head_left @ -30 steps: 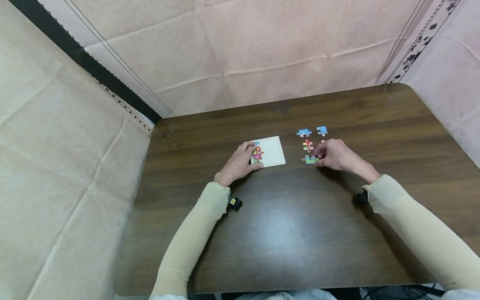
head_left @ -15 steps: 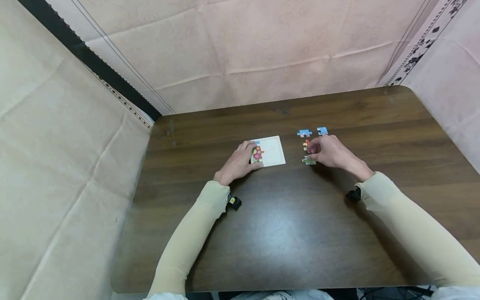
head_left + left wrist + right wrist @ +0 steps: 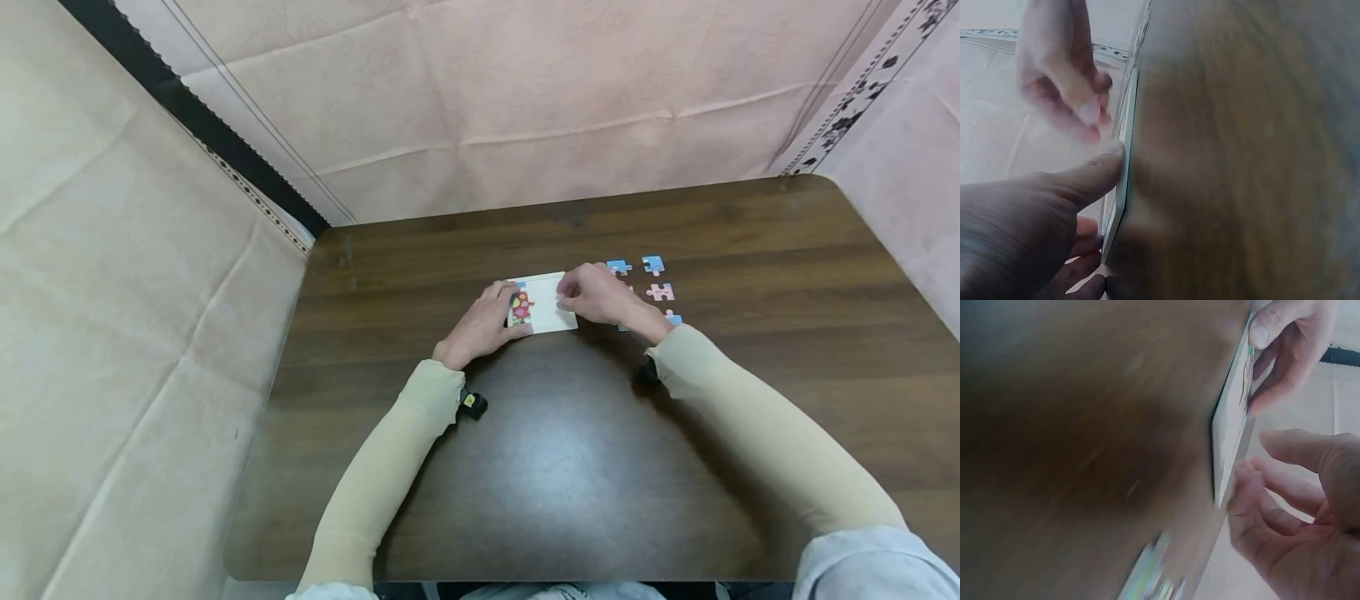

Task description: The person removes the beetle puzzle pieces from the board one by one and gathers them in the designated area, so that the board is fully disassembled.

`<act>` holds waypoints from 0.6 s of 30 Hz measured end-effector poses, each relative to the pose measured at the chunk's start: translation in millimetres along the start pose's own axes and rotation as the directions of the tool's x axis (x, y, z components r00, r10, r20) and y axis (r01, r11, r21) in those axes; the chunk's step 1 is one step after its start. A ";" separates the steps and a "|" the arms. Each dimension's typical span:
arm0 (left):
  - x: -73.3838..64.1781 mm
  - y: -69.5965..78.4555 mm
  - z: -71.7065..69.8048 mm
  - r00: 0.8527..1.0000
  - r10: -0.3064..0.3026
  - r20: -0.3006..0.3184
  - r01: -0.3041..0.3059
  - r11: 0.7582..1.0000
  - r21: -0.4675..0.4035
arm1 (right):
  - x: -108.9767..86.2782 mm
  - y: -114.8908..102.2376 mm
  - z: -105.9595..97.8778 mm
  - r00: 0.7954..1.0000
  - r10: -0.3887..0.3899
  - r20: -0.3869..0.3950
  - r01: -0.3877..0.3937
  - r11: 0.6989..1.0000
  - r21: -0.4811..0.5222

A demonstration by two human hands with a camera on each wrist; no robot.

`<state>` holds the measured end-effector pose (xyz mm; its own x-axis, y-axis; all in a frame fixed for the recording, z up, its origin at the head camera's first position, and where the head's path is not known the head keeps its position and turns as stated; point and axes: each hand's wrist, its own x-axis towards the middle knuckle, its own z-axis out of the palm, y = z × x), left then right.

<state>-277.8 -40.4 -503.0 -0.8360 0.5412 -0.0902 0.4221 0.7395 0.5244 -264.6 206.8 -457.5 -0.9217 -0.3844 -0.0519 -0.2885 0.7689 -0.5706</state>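
Observation:
My left hand (image 3: pixel 482 327) grips the left side of a white puzzle board (image 3: pixel 546 310), thumb on the near edge and fingers at the far edge. A strip of colourful puzzle pieces (image 3: pixel 521 305) lies in the board's left part; the rest of its surface is white. My right hand (image 3: pixel 600 296) hovers over the board's right edge. In the right wrist view, the right hand (image 3: pixel 1297 506) has thumb and fingertips apart, with no piece visible between them. In the left wrist view, the right hand (image 3: pixel 1060 75) is blurred above the board (image 3: pixel 1127 125).
Loose pieces lie right of the board on the brown wooden table (image 3: pixel 525 467): blue ones (image 3: pixel 653 265) at the back, a pink one (image 3: pixel 660 292) and another blue one (image 3: pixel 673 318). My right hand partly covers others. Cloth hangings (image 3: pixel 480 117) surround the table.
My right hand has moved left from the loose pieces to above the board's right edge. The left hand stays on the board.

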 end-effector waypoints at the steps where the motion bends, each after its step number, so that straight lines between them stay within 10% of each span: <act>1: 2.2 -1.7 1.5 1.000 0.004 0.000 -0.004 1.000 -0.002 | 4.7 -3.1 1.7 1.000 -0.005 0.008 0.005 1.000 -0.008; 18: 6.6 -16.4 7.4 0.997 0.060 -0.058 -0.061 0.998 -0.013 | 47.3 -32.0 29.5 0.998 0.051 0.021 -0.052 0.999 0.007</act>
<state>-287.6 -46.0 -518.4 -0.8281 0.5605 -0.0096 0.4676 0.7001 0.5396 -291.3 148.9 -465.9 -0.9296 -0.3551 -0.0987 -0.2386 0.7840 -0.5731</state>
